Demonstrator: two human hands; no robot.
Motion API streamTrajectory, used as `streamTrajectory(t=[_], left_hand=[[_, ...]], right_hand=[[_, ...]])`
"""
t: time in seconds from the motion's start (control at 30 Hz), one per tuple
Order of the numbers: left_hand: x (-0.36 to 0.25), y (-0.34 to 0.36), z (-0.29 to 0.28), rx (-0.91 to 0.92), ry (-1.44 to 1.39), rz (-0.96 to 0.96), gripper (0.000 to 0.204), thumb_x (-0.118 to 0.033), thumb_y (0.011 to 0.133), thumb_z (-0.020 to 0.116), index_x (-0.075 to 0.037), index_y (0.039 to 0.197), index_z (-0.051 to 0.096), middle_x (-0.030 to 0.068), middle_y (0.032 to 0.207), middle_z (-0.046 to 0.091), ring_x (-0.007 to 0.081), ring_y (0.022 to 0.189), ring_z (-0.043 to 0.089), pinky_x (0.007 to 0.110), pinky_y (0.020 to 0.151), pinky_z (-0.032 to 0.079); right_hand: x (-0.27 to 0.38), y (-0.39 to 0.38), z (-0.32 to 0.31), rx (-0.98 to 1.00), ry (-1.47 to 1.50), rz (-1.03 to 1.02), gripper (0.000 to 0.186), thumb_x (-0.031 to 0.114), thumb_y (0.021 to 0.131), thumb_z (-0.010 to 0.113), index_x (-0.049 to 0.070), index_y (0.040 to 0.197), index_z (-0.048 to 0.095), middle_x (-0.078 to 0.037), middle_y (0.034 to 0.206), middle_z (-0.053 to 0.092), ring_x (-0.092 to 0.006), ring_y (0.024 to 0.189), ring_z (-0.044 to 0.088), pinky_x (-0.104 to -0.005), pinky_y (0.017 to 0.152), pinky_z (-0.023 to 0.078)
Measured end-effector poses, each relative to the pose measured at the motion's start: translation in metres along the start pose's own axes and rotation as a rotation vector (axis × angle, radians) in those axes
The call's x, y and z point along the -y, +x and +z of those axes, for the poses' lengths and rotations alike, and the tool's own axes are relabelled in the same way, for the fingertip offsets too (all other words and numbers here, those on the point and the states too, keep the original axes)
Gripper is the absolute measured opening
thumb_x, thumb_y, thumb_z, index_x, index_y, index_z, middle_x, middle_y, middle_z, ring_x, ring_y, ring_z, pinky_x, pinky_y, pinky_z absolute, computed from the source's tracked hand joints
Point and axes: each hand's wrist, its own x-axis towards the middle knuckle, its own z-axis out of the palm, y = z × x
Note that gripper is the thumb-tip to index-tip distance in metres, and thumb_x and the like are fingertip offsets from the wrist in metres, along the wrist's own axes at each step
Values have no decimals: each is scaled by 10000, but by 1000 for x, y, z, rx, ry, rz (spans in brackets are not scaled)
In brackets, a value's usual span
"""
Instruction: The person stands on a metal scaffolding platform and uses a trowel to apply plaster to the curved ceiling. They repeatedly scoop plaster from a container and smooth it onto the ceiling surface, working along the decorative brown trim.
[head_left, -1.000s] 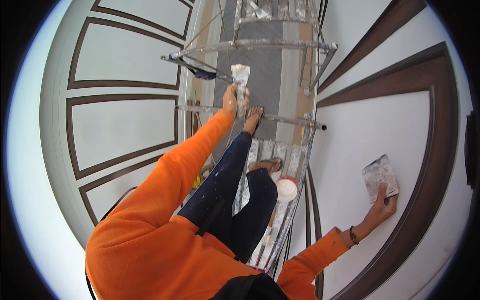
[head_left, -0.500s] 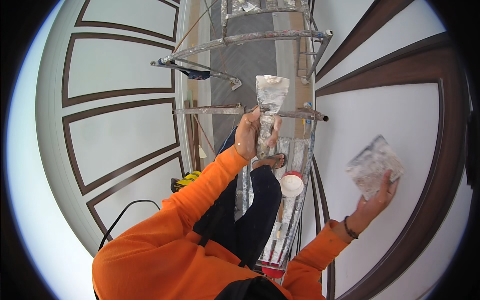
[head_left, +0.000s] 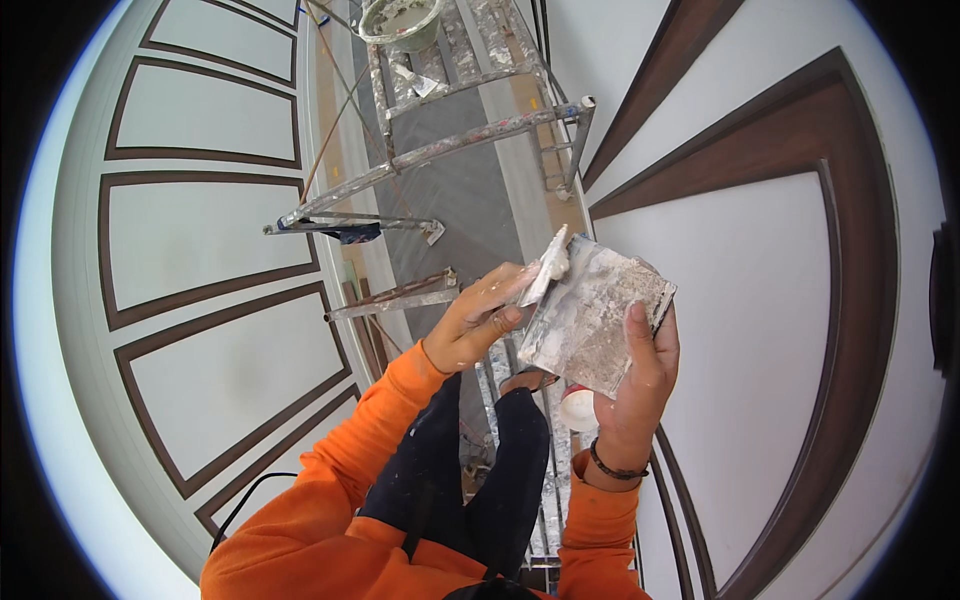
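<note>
My left hand (head_left: 474, 318) is closed around a putty knife (head_left: 546, 268) crusted with white filler, its blade seen nearly edge-on with a lump of filler on it. Next to it, my right hand (head_left: 640, 375) grips a square, flat filler-smeared plate (head_left: 600, 318) by its right side, thumb on top. The knife's blade is at the plate's upper left edge; whether they touch is hard to make out. The knife's handle is mostly hidden by my left fingers.
Below my hands, a paint-spattered scaffold platform (head_left: 549, 500) holds a white tub (head_left: 578, 409). Ahead stands another scaffold (head_left: 440, 150) with a bucket (head_left: 408, 40) of filler and a white-bladed scraper (head_left: 416, 82). Panelled walls with brown mouldings (head_left: 868, 230) flank both sides.
My right hand has brought the plate from the right wall panel in to the middle. My left hand has lowered slightly and turned the putty knife edge-on beside it. The view has shifted.
</note>
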Motion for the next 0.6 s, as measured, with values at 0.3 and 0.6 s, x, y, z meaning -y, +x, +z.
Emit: streamTrajectory(t=[0.3, 0.6], left_hand=[[-2, 26, -57, 102, 109, -35, 630, 193, 782, 562, -155, 1305, 614, 161, 1212, 559, 282, 1049, 565, 330, 924, 433], [62, 35, -96, 145, 278, 35, 464, 39, 881, 577, -46, 1336, 539, 191, 1279, 555, 323, 1188, 540, 366, 968, 440]], right_hand=[[5, 5, 23, 11, -103, 6, 452, 103, 948, 540, -85, 1343, 427, -200, 1247, 579, -247, 1121, 611, -353, 942, 513], [-21, 35, 3, -66, 109, 25, 436, 104, 932, 591, -54, 1310, 441, -155, 1151, 614, -188, 1003, 642, -316, 859, 545]])
